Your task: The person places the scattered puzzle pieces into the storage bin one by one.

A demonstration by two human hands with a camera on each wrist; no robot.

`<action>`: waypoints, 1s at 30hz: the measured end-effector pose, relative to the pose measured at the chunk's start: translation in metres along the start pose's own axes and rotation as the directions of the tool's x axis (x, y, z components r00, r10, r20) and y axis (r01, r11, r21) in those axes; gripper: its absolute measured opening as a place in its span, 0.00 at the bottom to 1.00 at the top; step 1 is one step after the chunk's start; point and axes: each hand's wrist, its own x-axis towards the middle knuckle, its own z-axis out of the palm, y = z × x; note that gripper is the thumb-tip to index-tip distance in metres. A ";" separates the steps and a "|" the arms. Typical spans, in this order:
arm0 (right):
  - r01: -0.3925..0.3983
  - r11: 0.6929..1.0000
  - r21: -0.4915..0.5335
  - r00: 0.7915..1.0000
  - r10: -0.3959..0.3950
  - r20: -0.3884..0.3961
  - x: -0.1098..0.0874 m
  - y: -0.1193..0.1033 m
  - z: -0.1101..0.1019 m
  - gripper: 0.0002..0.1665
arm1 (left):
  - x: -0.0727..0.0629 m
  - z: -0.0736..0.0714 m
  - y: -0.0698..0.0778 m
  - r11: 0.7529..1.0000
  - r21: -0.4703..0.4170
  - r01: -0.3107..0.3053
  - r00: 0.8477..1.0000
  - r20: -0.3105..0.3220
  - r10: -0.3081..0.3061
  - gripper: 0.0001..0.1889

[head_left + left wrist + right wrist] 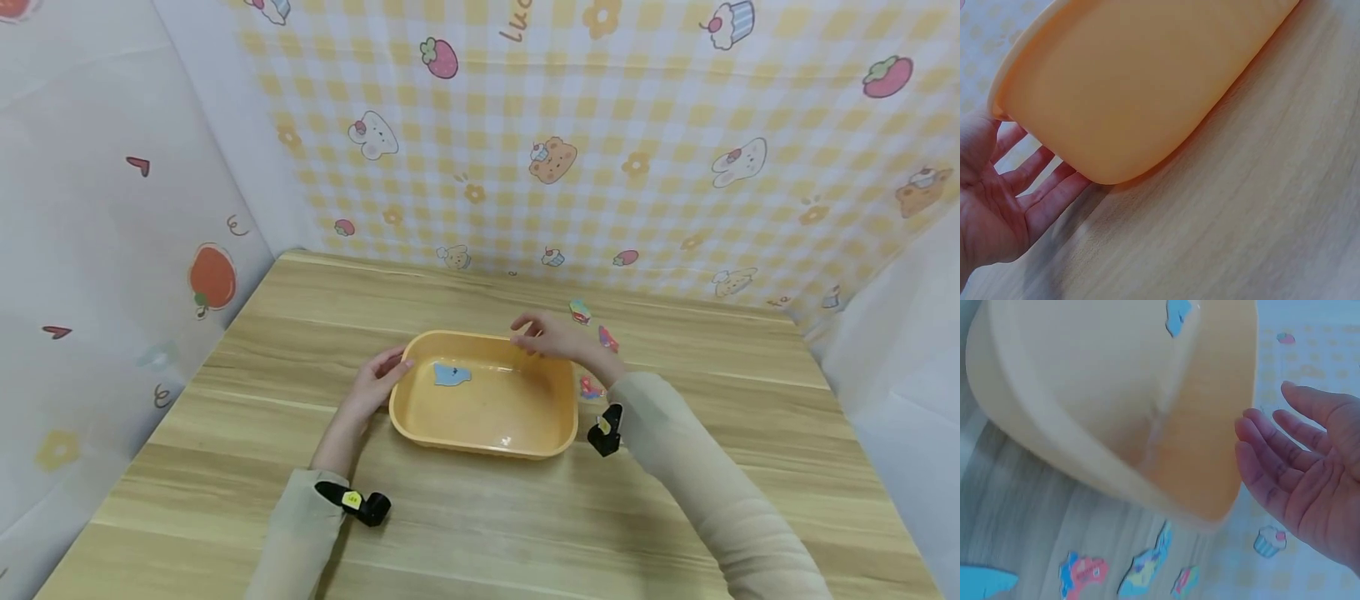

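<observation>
A yellow-orange plastic basin (483,451) stands on the wooden table. On its floor, toward the back left, lies a flat light-blue piece (452,375) that looks like a puzzle or map cutout. My left hand (371,383) grips the basin's left end, thumb over the rim and fingers against the outer wall, as the left wrist view (1004,200) of the hand shows. At the back right rim hovers my right hand (553,336); its fingers are loosely bent, with nothing between them. In the right wrist view its fingertips (1246,453) are right at the rim.
Several colourful flat cutouts lie right of the basin, among them a green-and-red one (580,312), a pink one (607,338) and a red-and-purple one (590,387). A larger blue cutout (985,582) shows in the right wrist view. A patterned cloth (487,167) hangs behind the table.
</observation>
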 end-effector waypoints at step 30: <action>-0.237 0.971 -0.024 0.937 0.223 -0.268 -0.031 0.078 -0.032 0.27 | -0.003 0.003 0.003 1.000 0.000 0.013 1.000 -0.010 -0.013 0.30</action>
